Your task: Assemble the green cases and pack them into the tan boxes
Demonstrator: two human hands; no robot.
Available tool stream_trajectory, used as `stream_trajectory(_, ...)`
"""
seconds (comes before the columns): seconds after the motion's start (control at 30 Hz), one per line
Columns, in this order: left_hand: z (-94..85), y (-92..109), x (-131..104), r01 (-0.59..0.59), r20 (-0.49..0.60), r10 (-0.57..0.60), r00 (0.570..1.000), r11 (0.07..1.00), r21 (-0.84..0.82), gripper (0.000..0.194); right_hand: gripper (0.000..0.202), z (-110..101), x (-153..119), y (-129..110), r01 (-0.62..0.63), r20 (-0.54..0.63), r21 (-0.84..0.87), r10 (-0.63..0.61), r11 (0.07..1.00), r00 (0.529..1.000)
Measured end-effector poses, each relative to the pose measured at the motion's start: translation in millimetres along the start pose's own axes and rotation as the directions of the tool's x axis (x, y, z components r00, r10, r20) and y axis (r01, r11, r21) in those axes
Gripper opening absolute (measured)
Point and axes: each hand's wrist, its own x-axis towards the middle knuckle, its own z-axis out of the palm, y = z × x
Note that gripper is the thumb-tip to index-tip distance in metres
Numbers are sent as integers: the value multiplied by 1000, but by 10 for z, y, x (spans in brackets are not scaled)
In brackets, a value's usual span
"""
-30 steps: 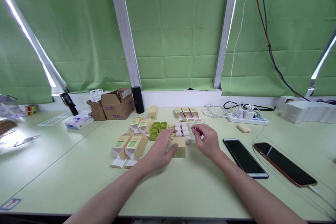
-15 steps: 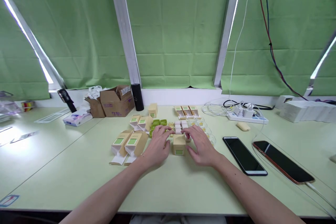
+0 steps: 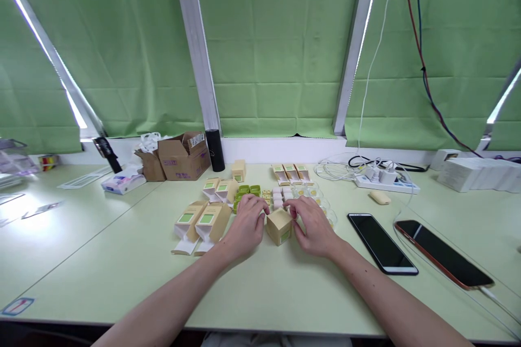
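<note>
tan box (image 3: 279,226) — between fingers | left hand (image 3: 246,226), right hand (image 3: 312,226) — both grasping it

The pale green table (image 3: 244,298) bore tan cartons (image 3: 213,222), two phones (image 3: 382,243), a power strip (image 3: 386,184), an open cardboard box (image 3: 183,158) and, seemingly, a tissue pack (image 3: 123,180).

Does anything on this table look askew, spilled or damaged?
Nothing looks spilled or damaged. The small tan box between the left hand and right hand sits turned, one corner towards the person, likely just from handling. The white cable lies in loose, untidy loops beside the power strip.
</note>
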Motion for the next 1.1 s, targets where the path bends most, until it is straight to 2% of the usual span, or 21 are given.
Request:
stream_trajectory(0.13,15,-21,-5,14,-1,-14,1000,1000,0,23,36,18,-21,34,10,-96,-2,-10,1000,995)
stream_trajectory(0.3,19,-33,-17,37,13,-36,999,998,-48,22,29,34,-34,46,21,-174,11,-19,1000,985)
stream_trajectory(0.67,-15,-22,-35,66,83,-56,995,991,-121,46,27,35,-16,34,-25,-167,-16,22,1000,986)
stream_trajectory(0.87,-102,-26,-20,123,213,-91,973,982,-141,71,22,56,-32,63,-67,-194,-31,59,997,979)
stream_trajectory(0.97,-110,-6,-18,126,259,-86,962,982,-142,66,19,63,-36,70,-85,-219,-47,73,995,973)
stream_trajectory(1.1,-32,29,-44,114,197,-91,976,988,-106,58,19,58,-24,45,-82,-247,-51,67,995,967)
